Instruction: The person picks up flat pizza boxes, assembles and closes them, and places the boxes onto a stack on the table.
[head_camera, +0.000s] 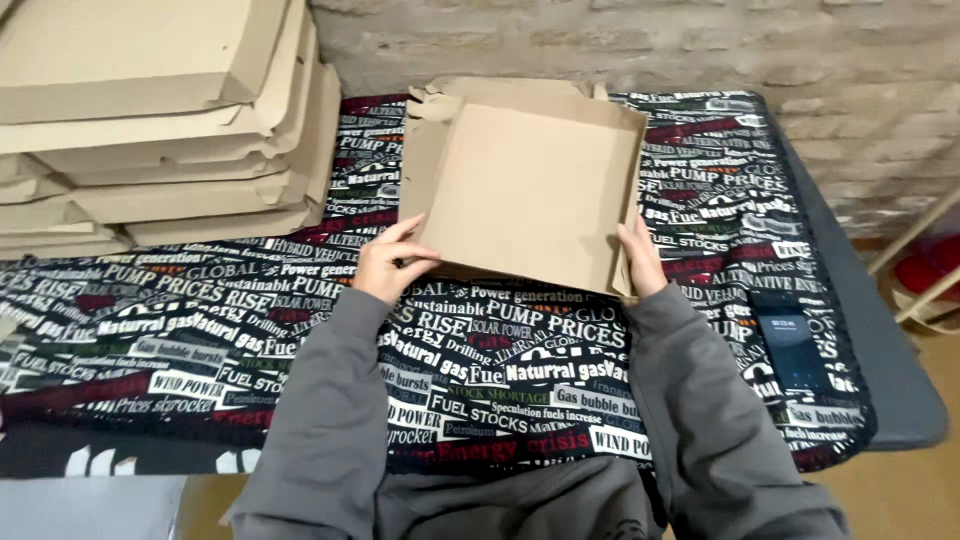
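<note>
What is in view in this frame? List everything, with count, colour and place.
flat cardboard box: one, tan, table centre, held at both side edges
stack of folded boxes: several, tan, far left of the table
printed cloth: one, black with white and red lettering, covers the table
phone: one, dark, right side of the cloth
table: one, grey, edge shows at right
brick wall: pale, behind the table
red thing: one, far right, partly cut off
sleeves: two, grey, near edge
left hand: grips box's left edge
right hand: grips box's right edge
</note>
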